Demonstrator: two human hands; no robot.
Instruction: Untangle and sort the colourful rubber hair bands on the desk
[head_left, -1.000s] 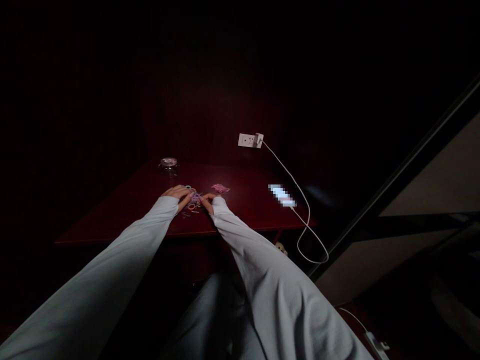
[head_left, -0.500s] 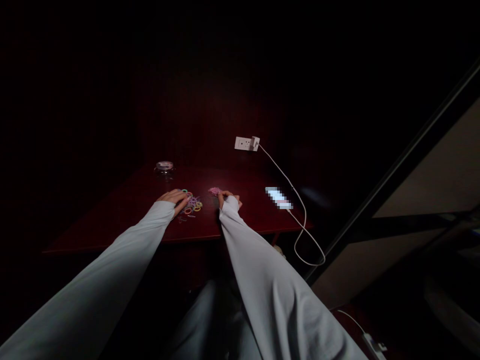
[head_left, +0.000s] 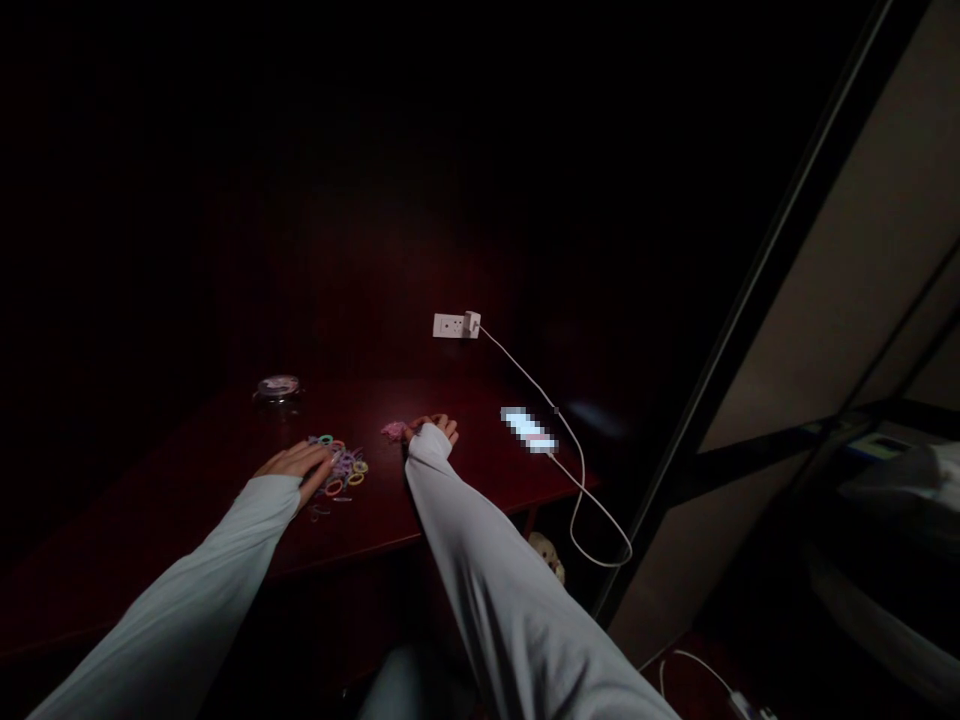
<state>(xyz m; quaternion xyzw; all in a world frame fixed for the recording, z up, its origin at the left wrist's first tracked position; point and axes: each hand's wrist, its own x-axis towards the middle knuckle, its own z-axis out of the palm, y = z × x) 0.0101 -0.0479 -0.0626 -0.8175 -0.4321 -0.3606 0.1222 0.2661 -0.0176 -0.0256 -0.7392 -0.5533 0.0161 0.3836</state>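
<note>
A scatter of small coloured elastic rings lies on a dark red table. My left hand rests flat beside them, fingers stretched out and touching the near edge of the scatter. My right hand is further right, mostly hidden by its pale sleeve. Its fingers curl next to a small pink heap of the same rings. Whether they pinch anything is hidden.
A round lidded glass jar stands at the back left of the table. A lit phone lies on the right, its white cable running to a charger in a wall socket. A dark frame and pale panel rise on the right.
My right hand left the coloured scatter and moved right to the pink heap. My left hand stayed by the rings. The view swung so everything sits lower and further left.
</note>
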